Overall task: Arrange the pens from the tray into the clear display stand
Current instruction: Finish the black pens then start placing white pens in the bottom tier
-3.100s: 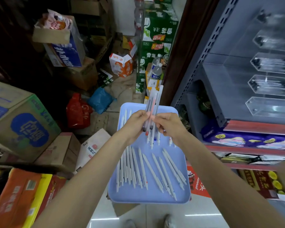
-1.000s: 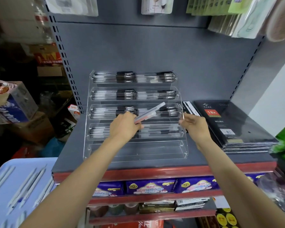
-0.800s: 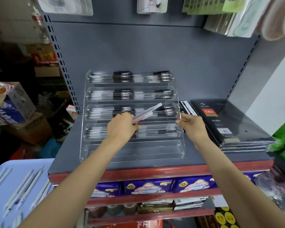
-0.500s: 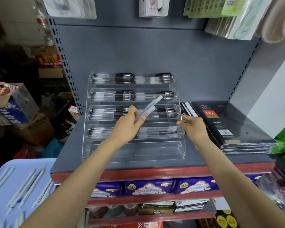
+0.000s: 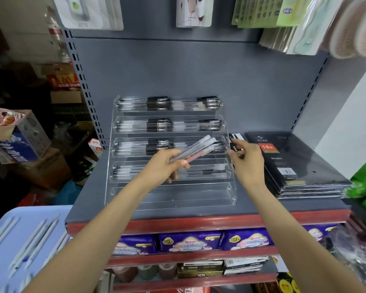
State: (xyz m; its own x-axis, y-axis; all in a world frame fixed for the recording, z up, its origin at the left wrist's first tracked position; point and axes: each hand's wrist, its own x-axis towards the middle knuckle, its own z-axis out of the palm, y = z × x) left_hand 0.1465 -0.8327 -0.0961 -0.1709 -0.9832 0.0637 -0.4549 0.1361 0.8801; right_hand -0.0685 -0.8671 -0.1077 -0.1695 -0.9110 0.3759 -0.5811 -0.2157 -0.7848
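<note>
I stand facing a grey shop shelf (image 5: 199,210) with a clear tiered display stand (image 5: 171,193) at its centre. My left hand (image 5: 164,166) grips a small bundle of frosted white pens (image 5: 193,150), their free ends pointing toward two o'clock, held in front of the third tier from the top. My right hand (image 5: 246,160) is at three o'clock from the bundle, fingers curled at the stand's right end wall; I cannot tell whether it grips the wall or only rests beside it. My hands are apart.

The top three tiers hold rows of clear pens with black grips. The fourth tier holds a few pens, partly hidden by my left hand. The bottom tier looks bare. At seven o'clock, low and blurred, the pale blue tray (image 5: 13,269) holds more white pens (image 5: 33,240). A stack of black diaries (image 5: 294,166) lies just beside the stand at three o'clock.

I judge the risks this way: the bundle is held near one end and slanted, so a loose grip could let pens slide out and fall off the shelf. Lowered at this angle, they could catch a tier's front lip and lie crooked.
</note>
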